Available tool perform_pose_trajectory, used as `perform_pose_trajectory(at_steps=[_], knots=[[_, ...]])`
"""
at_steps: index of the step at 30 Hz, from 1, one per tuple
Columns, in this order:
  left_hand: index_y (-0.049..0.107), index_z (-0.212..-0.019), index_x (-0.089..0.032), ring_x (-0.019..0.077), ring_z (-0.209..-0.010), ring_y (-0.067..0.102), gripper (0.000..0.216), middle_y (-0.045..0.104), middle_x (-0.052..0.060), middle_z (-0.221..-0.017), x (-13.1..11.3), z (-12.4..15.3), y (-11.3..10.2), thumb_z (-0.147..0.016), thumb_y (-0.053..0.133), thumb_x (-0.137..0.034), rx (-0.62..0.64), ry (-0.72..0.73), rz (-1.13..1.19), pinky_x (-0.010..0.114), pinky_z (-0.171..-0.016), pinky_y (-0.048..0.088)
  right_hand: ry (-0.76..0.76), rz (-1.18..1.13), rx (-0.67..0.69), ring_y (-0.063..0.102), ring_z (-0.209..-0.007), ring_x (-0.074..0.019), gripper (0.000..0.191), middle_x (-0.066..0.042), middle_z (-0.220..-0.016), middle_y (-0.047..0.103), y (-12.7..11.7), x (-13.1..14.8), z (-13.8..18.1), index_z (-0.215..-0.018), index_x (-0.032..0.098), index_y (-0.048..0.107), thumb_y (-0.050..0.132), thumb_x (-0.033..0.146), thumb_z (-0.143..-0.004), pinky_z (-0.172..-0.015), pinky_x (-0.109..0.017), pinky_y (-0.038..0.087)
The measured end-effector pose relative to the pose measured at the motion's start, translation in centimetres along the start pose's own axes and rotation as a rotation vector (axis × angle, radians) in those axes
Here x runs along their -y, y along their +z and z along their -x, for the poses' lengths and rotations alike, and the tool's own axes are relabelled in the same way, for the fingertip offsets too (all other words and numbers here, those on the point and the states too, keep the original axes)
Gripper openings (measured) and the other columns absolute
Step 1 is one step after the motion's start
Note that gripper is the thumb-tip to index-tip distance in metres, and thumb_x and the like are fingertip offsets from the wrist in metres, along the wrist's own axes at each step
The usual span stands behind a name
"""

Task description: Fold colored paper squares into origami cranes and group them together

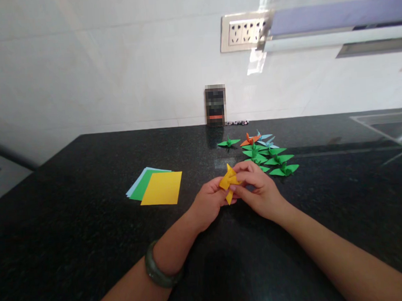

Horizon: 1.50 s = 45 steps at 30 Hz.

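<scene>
A folded yellow paper crane (228,179) is held between both hands above the dark countertop, its points sticking up and down. My left hand (209,200) pinches it from the left, thumb in front. From the right, my right hand (260,190) grips it with thumb and fingers closed on its folds. Some fingertips are hidden behind the paper. Just beyond my right hand lie several green paper cranes (284,169), partly covered by the hand. An orange crane (250,140) and light blue cranes (267,142) sit farther back, and a single green crane (228,142) stands apart to their left.
Left of my hands lies a fanned stack of square paper, with a yellow sheet (162,189) over a green sheet (138,186) and light blue. A dark blurred object (215,105) leans on the wall beside a beaded string (238,122). A socket panel (244,32) is above.
</scene>
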State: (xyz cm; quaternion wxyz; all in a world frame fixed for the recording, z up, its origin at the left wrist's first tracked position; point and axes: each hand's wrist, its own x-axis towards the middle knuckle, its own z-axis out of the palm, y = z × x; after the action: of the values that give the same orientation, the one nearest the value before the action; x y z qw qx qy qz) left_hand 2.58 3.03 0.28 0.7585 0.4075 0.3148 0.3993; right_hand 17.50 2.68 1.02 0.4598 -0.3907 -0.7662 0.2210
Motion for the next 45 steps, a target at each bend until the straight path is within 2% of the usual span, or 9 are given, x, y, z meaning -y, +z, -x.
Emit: perform_pose_trajectory(at_steps=[3, 7, 10, 15, 21, 27, 31, 39, 45], knots=[[0.063, -0.081, -0.015, 0.009, -0.065, 0.053, 0.018, 0.059, 0.0, -0.071, -0.2, 0.1, 0.1, -0.065, 0.068, -0.023, -0.011, -0.02, 0.027, 0.025, -0.069, 0.042, -0.044, -0.035, 0.007, 0.053, -0.088, -0.0169, 0.013, -0.005, -0.094, 0.049, 0.0, -0.1, 0.0, -0.081, 0.023, 0.063, 0.057, 0.013, -0.076, -0.07, -0.032, 0.049], [0.063, -0.087, -0.015, 0.0107, -0.067, 0.055, 0.025, 0.06, 0.001, -0.074, -0.4, 0.2, -0.2, -0.062, 0.065, -0.018, 0.04, -0.046, 0.099, 0.026, -0.069, 0.043, 0.003, 0.016, 0.0, 0.052, -0.088, -0.0167, 0.011, -0.005, -0.09, 0.05, 0.0, -0.2, 0.0, -0.079, 0.021, 0.064, 0.057, 0.014, -0.078, -0.074, -0.033, 0.047], [0.063, -0.09, -0.013, 0.013, -0.07, 0.057, 0.029, 0.061, 0.003, -0.079, -0.5, 0.3, -0.4, -0.064, 0.066, -0.025, 0.041, -0.065, 0.122, 0.028, -0.068, 0.045, -0.039, 0.079, -0.001, 0.051, -0.088, -0.0165, 0.011, -0.005, -0.09, 0.051, 0.1, -0.2, -0.1, -0.078, 0.021, 0.065, 0.057, 0.014, -0.078, -0.075, -0.032, 0.046], [0.062, -0.084, -0.011, 0.0097, -0.063, 0.055, 0.026, 0.06, 0.002, -0.072, -0.6, 0.2, -0.2, -0.067, 0.067, -0.031, -0.02, -0.074, 0.045, 0.024, -0.063, 0.044, -0.136, 0.198, 0.068, 0.05, -0.09, -0.0168, 0.015, -0.006, -0.092, 0.051, 0.4, -0.3, 0.2, -0.069, 0.02, 0.065, 0.056, 0.012, -0.078, -0.073, -0.031, 0.046], [0.062, -0.081, -0.009, 0.0112, -0.062, 0.056, 0.016, 0.06, 0.003, -0.07, -0.5, 0.0, 0.1, -0.067, 0.063, -0.019, -0.02, -0.065, 0.193, 0.024, -0.062, 0.044, -0.188, 0.3, 0.102, 0.048, -0.099, -0.0205, 0.016, -0.008, -0.102, 0.051, 0.6, -0.2, 0.5, -0.079, 0.021, 0.067, 0.056, 0.01, -0.075, -0.078, -0.034, 0.047], [0.064, -0.082, -0.009, 0.0155, -0.075, 0.06, 0.017, 0.065, 0.008, -0.078, -0.2, -0.1, 0.2, -0.075, 0.052, -0.02, -0.03, -0.027, 0.269, 0.026, -0.072, 0.044, -0.145, 0.287, 0.109, 0.043, -0.111, -0.0237, 0.02, -0.009, -0.118, 0.043, 0.9, 0.2, 0.7, -0.085, 0.024, 0.069, 0.058, 0.012, -0.074, -0.085, -0.037, 0.045], [0.064, -0.084, -0.008, 0.0157, -0.071, 0.061, 0.022, 0.065, 0.009, -0.076, -0.3, 0.0, 0.6, -0.078, 0.048, -0.022, 0.008, -0.058, 0.303, 0.027, -0.071, 0.045, -0.159, 0.332, 0.118, 0.041, -0.113, -0.0249, 0.02, -0.009, -0.122, 0.042, 1.0, 0.4, 0.8, -0.087, 0.026, 0.071, 0.057, 0.016, -0.077, -0.088, -0.039, 0.044], [0.06, -0.088, -0.008, 0.0153, -0.073, 0.06, 0.026, 0.065, 0.01, -0.082, -0.8, -0.3, 0.3, -0.085, 0.039, -0.023, -0.137, -0.078, 0.375, 0.026, -0.068, 0.045, -0.307, 0.471, 0.162, 0.034, -0.121, -0.0313, 0.019, -0.01, -0.136, 0.034, 0.5, 1.1, 0.3, -0.093, 0.023, 0.068, 0.058, 0.027, -0.078, -0.095, -0.051, 0.036], [0.06, -0.086, -0.01, 0.0142, -0.064, 0.058, 0.028, 0.063, 0.006, -0.072, -1.0, -0.5, -0.1, -0.086, 0.04, -0.03, -0.19, -0.048, 0.386, 0.027, -0.066, 0.044, -0.32, 0.45, 0.123, 0.038, -0.116, -0.0283, 0.013, -0.008, -0.127, 0.044, 0.4, 1.4, 0.4, -0.085, 0.024, 0.068, 0.057, 0.026, -0.079, -0.093, -0.05, 0.039]])
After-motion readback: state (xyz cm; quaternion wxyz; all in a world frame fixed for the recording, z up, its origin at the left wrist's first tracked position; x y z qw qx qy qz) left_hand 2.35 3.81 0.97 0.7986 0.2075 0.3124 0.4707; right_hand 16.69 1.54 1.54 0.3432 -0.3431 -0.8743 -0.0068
